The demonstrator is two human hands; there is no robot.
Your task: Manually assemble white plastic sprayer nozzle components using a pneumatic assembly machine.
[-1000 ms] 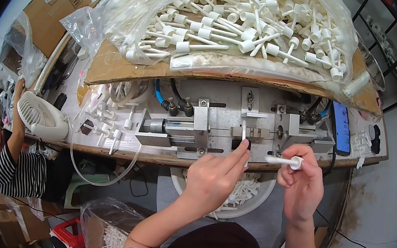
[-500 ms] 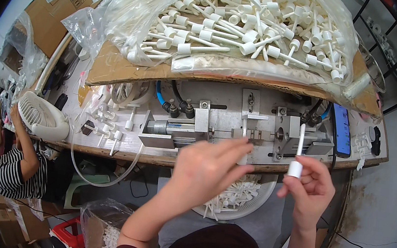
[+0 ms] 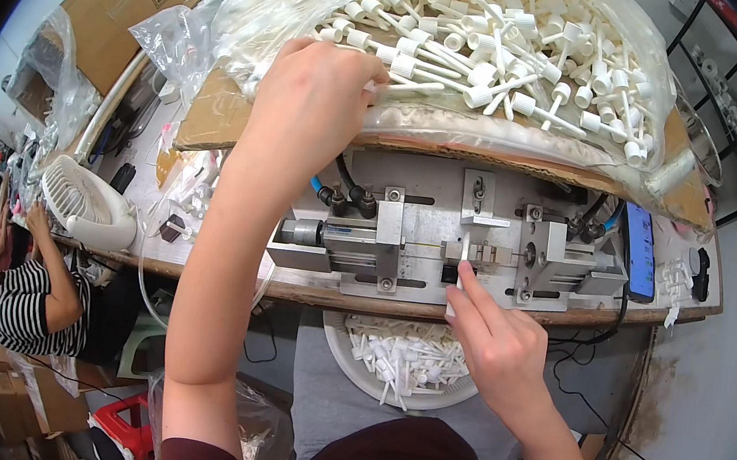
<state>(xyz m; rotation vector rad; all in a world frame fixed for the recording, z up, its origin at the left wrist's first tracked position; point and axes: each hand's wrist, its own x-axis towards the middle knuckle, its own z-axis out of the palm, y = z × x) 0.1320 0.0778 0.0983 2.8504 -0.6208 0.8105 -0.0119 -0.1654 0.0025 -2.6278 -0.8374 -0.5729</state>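
Note:
My left hand (image 3: 317,86) reaches over the front left of a heap of white screw caps with stick applicators (image 3: 499,62). Its fingers are curled around the cap end of one applicator (image 3: 414,87), whose stick points right; the fingertips are partly hidden. At the middle of the metal fixture (image 3: 476,253), my right hand (image 3: 498,338) pinches another white applicator (image 3: 465,246), stick upward against the small clamp block. Most of its cap is hidden by the fingers. Below the table edge, a round white basin (image 3: 342,369) holds many white applicators.
The heap lies in clear plastic on a cardboard sheet (image 3: 217,115) above the fixture. A phone (image 3: 639,252) stands at the right, a white fan (image 3: 82,204) at the left. Another person in a striped shirt (image 3: 34,295) sits far left. A black shelf (image 3: 724,108) stands back right.
My left hand has left the fixture and moved up and left to the heap. My right hand has brought its applicator left to the clamp block. The whole view has shifted slightly.

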